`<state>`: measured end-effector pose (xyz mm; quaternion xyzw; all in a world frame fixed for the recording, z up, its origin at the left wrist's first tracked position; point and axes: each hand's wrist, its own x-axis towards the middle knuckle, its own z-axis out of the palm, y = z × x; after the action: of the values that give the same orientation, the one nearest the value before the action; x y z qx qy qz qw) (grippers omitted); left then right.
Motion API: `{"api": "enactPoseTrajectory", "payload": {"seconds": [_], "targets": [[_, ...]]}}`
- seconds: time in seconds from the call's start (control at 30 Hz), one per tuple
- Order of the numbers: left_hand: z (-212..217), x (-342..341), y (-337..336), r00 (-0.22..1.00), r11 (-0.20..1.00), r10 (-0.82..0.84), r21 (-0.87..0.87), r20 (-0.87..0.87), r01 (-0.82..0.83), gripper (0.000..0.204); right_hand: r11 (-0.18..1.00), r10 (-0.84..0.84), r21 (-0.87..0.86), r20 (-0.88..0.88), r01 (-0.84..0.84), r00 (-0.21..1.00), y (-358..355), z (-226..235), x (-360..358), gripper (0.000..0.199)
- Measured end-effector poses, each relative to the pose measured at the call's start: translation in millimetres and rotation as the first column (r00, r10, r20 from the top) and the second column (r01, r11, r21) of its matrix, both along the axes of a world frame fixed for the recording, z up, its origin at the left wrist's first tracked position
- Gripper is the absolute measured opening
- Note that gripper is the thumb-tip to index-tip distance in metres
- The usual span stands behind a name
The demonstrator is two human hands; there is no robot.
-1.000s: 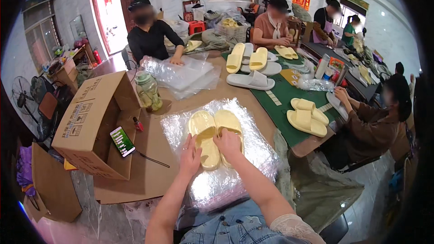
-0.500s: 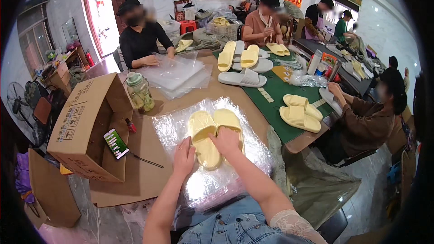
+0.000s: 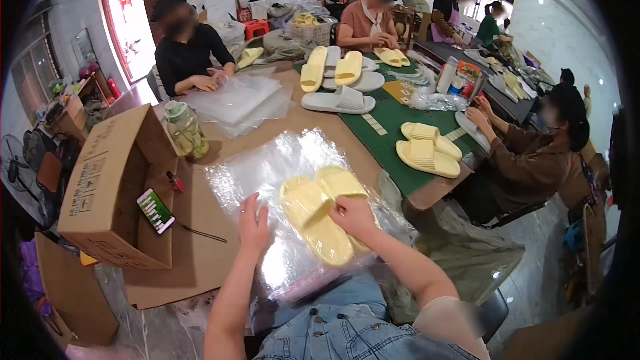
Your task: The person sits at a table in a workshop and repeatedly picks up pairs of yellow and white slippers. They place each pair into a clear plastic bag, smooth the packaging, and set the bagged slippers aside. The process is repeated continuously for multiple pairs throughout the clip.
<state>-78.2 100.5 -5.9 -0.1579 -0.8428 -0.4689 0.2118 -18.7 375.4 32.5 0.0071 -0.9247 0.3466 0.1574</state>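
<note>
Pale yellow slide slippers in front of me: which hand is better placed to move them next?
Probably your right hand: it is curled on the pale yellow slide slippers. Your left hand is open and apart from them, over the clear, shiny plastic sheets.

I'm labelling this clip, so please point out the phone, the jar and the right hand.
Phone (image 3: 155,211), head view: the middle of its screen.
Jar (image 3: 187,133), head view: its clear side, below the lid.
Right hand (image 3: 355,217), head view: the back of it.
</note>
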Motion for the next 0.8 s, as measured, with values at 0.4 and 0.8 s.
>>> {"api": "enactPoseTrajectory", "payload": {"seconds": [0.4, 0.8], "targets": [[-6, -4, -5, 0.999, 0.988, -0.032, -0.152, -0.028, 0.027, 0.020, 0.880, -0.246, -0.131, 0.697, 0.457, 0.674, 234, 3, 255, 0.021], [-7, -5, -4, 0.999, 0.973, -0.029, -0.230, -0.041, 0.018, 0.019, 0.817, -0.506, 0.287, -0.059, 0.500, 0.861, 303, -8, 127, 0.024]]}}
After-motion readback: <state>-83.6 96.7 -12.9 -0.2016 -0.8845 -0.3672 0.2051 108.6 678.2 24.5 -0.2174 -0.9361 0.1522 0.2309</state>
